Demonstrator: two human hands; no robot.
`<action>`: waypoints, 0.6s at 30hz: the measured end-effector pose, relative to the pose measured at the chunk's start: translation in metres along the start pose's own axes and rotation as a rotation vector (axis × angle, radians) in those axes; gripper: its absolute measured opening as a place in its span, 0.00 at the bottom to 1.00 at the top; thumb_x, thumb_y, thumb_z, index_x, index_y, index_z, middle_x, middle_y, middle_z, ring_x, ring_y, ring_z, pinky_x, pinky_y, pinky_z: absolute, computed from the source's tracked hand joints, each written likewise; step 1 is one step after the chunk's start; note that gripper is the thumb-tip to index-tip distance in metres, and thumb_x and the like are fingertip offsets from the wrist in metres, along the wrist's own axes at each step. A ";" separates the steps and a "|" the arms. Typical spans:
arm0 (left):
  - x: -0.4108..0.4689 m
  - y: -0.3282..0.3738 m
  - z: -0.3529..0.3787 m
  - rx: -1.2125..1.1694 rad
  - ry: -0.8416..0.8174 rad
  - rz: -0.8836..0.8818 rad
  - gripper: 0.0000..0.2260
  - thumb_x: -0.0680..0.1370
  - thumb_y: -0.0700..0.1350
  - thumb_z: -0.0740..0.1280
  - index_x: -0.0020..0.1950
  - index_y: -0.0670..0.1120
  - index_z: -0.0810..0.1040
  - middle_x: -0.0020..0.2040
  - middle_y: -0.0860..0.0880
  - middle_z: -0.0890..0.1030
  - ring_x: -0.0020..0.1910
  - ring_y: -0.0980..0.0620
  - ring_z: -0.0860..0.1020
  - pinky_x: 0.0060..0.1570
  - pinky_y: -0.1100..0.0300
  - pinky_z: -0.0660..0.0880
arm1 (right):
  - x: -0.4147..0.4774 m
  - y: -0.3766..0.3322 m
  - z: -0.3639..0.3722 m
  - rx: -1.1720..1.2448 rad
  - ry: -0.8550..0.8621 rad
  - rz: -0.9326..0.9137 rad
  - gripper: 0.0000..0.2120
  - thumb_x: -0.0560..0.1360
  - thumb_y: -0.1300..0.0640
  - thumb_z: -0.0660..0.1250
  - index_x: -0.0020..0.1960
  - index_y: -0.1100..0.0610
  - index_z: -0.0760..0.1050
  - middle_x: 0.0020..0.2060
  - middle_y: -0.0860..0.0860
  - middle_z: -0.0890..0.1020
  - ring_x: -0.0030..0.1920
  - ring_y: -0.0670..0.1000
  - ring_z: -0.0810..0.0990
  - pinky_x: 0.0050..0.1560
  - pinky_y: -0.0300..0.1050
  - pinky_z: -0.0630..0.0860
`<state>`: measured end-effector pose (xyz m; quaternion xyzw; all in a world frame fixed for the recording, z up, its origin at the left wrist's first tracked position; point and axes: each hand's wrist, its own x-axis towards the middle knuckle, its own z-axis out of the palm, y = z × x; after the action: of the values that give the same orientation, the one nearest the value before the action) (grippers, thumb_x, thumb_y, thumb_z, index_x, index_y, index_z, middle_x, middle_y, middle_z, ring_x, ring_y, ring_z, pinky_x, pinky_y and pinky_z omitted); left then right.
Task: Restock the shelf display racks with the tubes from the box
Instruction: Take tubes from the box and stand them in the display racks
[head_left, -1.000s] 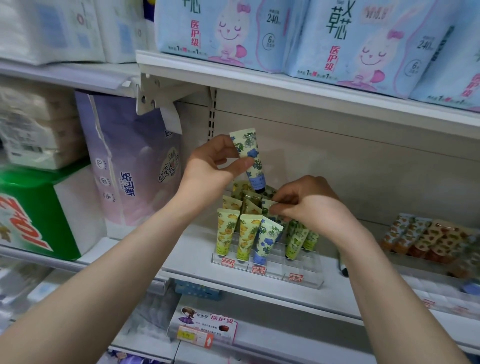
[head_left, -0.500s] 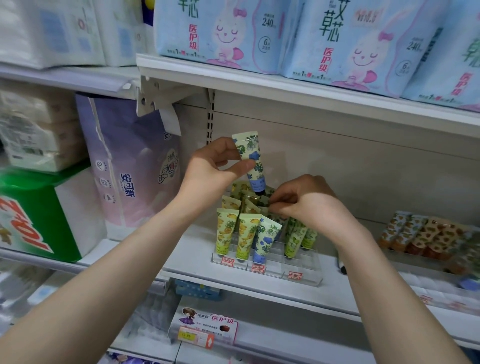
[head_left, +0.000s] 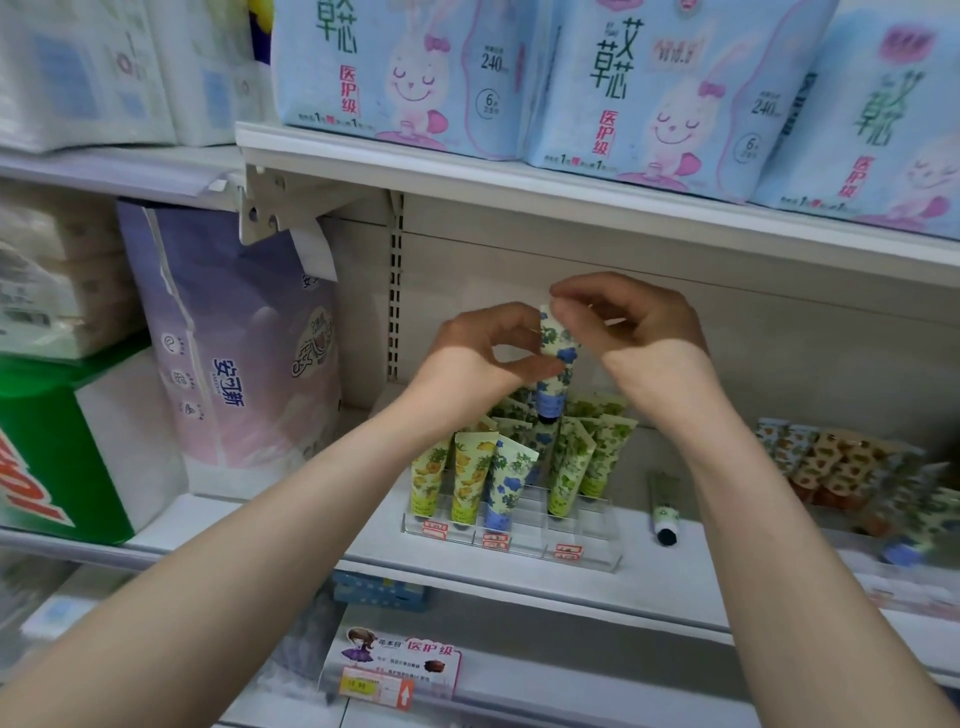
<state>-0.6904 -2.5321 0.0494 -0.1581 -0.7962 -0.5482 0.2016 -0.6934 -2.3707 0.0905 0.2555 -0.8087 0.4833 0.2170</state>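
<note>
A blue-flowered tube (head_left: 555, 364) hangs cap down above the clear stepped display rack (head_left: 519, 540). My left hand (head_left: 483, 358) grips the tube's middle between thumb and fingers. My right hand (head_left: 623, 322) pinches the tube's top crimped end. In the rack stand several tubes: yellow-patterned tubes (head_left: 447, 478) at the left, a blue-flowered rack tube (head_left: 506, 483) in the middle, green-leaf tubes (head_left: 582, 462) at the right. A loose tube (head_left: 662, 504) lies on the shelf to the right of the rack.
A purple tissue pack (head_left: 239, 353) and a green-and-white box (head_left: 62, 441) stand to the left. Orange-patterned tubes (head_left: 841, 467) fill another rack at the right. Blue pad packs (head_left: 519, 78) sit on the upper shelf (head_left: 519, 192), close above my hands.
My right hand has left the tubes in the rack and risen to pinch the top of the tube that my left hand holds. The green-leaf tubes it covered now show.
</note>
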 end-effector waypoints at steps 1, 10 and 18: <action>-0.001 0.001 0.003 0.036 -0.014 0.004 0.12 0.69 0.46 0.77 0.50 0.50 0.82 0.44 0.56 0.83 0.46 0.64 0.80 0.47 0.73 0.73 | 0.000 0.001 -0.001 -0.004 0.000 -0.007 0.05 0.74 0.55 0.72 0.45 0.44 0.82 0.40 0.40 0.84 0.42 0.42 0.82 0.44 0.34 0.76; -0.007 -0.002 0.002 0.225 -0.136 0.006 0.09 0.69 0.47 0.77 0.46 0.54 0.82 0.41 0.61 0.80 0.45 0.66 0.79 0.47 0.71 0.74 | -0.007 0.012 -0.009 -0.094 -0.104 0.095 0.02 0.71 0.58 0.75 0.41 0.52 0.84 0.33 0.45 0.84 0.31 0.44 0.82 0.37 0.33 0.76; -0.009 -0.010 -0.012 0.436 -0.125 0.130 0.07 0.70 0.48 0.76 0.47 0.53 0.85 0.39 0.61 0.78 0.42 0.60 0.76 0.45 0.65 0.72 | -0.010 0.018 -0.007 -0.254 -0.180 0.109 0.02 0.71 0.55 0.75 0.40 0.50 0.84 0.35 0.42 0.83 0.36 0.40 0.80 0.41 0.32 0.75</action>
<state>-0.6856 -2.5474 0.0410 -0.1954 -0.8948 -0.3385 0.2159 -0.6964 -2.3554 0.0757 0.2239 -0.8923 0.3632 0.1475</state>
